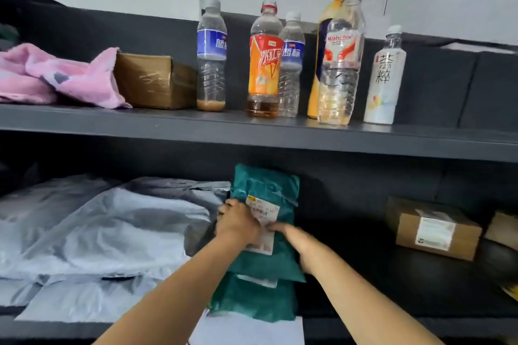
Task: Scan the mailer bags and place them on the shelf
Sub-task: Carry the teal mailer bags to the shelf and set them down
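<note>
Together on green mailer bag (266, 185): left hand (238, 223) around edge, right hand (294, 244) flat.

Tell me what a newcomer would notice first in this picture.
The left hand and right hand rest on a teal plastic mailer bag with a white label, mid lower shelf. Above, a row of plastic drink bottles stands on the upper shelf, the orange-labelled bottle brightest. Crumpled grey plastic mailer bags fill the lower shelf's left side.
</note>
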Tool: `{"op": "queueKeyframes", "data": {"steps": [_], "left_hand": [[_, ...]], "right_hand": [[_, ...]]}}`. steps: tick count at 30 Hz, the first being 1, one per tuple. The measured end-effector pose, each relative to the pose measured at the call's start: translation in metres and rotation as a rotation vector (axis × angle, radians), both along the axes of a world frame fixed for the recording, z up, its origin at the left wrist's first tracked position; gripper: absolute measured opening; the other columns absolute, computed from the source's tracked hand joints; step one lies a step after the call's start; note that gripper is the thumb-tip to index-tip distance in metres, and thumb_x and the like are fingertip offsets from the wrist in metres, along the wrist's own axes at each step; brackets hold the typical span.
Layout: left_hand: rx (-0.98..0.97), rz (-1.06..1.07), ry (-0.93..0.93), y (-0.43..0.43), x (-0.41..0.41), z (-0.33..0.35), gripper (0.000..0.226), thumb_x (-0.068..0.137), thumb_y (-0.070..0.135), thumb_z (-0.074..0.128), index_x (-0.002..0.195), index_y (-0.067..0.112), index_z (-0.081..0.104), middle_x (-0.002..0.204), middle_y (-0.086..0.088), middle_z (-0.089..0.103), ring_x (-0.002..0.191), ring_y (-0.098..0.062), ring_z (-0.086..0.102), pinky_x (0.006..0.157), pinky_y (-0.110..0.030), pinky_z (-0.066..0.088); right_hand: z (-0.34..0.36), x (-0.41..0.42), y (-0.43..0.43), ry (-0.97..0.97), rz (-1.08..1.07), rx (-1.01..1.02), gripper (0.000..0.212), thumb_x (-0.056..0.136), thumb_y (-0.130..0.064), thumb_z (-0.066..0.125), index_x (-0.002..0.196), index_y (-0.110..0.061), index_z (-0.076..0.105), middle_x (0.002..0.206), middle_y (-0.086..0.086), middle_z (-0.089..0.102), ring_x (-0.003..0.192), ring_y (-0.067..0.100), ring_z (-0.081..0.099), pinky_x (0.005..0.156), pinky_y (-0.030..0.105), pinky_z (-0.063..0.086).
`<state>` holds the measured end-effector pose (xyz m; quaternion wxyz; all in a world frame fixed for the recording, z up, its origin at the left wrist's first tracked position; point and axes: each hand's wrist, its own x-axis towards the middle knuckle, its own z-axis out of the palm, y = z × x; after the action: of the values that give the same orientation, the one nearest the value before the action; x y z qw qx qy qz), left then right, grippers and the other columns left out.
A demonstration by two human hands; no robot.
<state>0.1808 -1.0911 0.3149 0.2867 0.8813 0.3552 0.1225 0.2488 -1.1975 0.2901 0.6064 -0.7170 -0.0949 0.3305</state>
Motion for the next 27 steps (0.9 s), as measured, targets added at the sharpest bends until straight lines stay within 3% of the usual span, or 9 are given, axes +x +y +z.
{"op": "queueKeyframes", "data": {"steps": [3,6,9,11,13,15,17,22,27], "left_hand": [[0.147,0.011,0.154,-0.012,0.003,-0.019,0.108,0.084,0.051,0.056,0.143,-0.013,-0.009,0.152,-0.029,0.003,0.143,-0.038,0.011,0.113,-0.038,0.024],[0.349,-0.004,0.161,-0.016,0.002,-0.034,0.095,0.091,0.053,0.034,0.144,-0.012,-0.011,0.152,-0.032,-0.016,0.145,-0.04,-0.01,0.119,-0.041,0.012],[0.538,-0.064,0.105,-0.019,-0.011,-0.031,0.084,0.093,0.047,0.028,0.146,-0.004,-0.014,0.153,-0.029,-0.018,0.145,-0.038,-0.014,0.12,-0.043,0.006],[0.612,-0.149,0.075,-0.026,-0.022,-0.02,0.076,0.095,0.039,0.031,0.149,0.001,-0.009,0.155,-0.026,-0.015,0.146,-0.035,-0.012,0.12,-0.043,0.008],[0.634,-0.239,0.064,-0.041,-0.04,-0.005,0.066,0.095,0.032,0.035,0.148,0.001,0.01,0.157,-0.024,0.002,0.147,-0.033,-0.001,0.118,-0.042,0.013],[0.702,-0.303,0.054,-0.056,-0.068,0.01,0.057,0.093,0.028,0.04,0.142,0.002,0.027,0.15,-0.02,0.026,0.143,-0.031,0.019,0.113,-0.039,0.022],[0.75,-0.325,0.022,-0.064,-0.108,0.017,0.05,0.092,0.024,0.041,0.137,0.004,0.034,0.14,-0.015,0.039,0.133,-0.03,0.033,0.108,-0.038,0.028],[0.891,-0.31,-0.175,-0.032,-0.25,0.023,0.027,0.085,0.016,0.045,0.108,0.004,0.054,0.112,-0.015,0.054,0.106,-0.035,0.052,0.086,-0.04,0.042],[0.972,-0.132,-0.053,0.057,-0.416,0.015,0.039,0.09,0.023,0.046,0.126,0.011,0.046,0.123,-0.008,0.048,0.113,-0.031,0.048,0.093,-0.036,0.038]], "right_hand": [[-0.015,0.01,0.018,-0.094,0.043,-0.059,0.015,0.091,-0.022,0.059,0.104,-0.015,0.064,0.094,0.0,0.061,0.083,0.018,0.061,0.052,0.019,0.04],[-0.018,0.013,0.015,-0.174,-0.02,-0.066,0.02,0.087,-0.018,0.062,0.106,-0.011,0.066,0.099,0.008,0.065,0.086,0.021,0.061,0.058,0.02,0.044],[-0.008,0.009,0.008,-0.27,-0.088,-0.031,0.033,0.087,-0.021,0.062,0.117,-0.007,0.063,0.11,0.008,0.067,0.098,0.025,0.064,0.068,0.025,0.05],[0.001,0.003,0.007,-0.426,-0.115,-0.085,0.048,0.08,-0.032,0.058,0.123,-0.013,0.059,0.122,0.005,0.064,0.111,0.029,0.061,0.089,0.033,0.051],[0.009,-0.01,0.006,-0.575,-0.146,-0.162,0.055,0.076,-0.038,0.057,0.126,-0.016,0.057,0.127,0.009,0.061,0.115,0.032,0.058,0.096,0.038,0.049],[0.022,-0.041,0.004,-0.635,-0.203,-0.083,0.038,0.085,-0.024,0.061,0.12,-0.009,0.06,0.122,0.012,0.062,0.111,0.028,0.059,0.095,0.037,0.047],[0.033,-0.079,0.002,-0.687,-0.282,0.044,0.022,0.085,-0.007,0.059,0.106,-0.006,0.066,0.108,0.014,0.066,0.101,0.027,0.059,0.09,0.036,0.045],[0.054,-0.193,0.005,-0.998,-0.304,0.078,0.031,0.087,-0.002,0.049,0.111,-0.006,0.068,0.114,0.01,0.067,0.105,0.027,0.06,0.085,0.027,0.042],[0.056,-0.314,0.061,-1.077,-0.01,0.013,0.032,0.086,-0.007,0.052,0.115,-0.008,0.066,0.109,0.011,0.069,0.101,0.029,0.064,0.074,0.026,0.042]]}}
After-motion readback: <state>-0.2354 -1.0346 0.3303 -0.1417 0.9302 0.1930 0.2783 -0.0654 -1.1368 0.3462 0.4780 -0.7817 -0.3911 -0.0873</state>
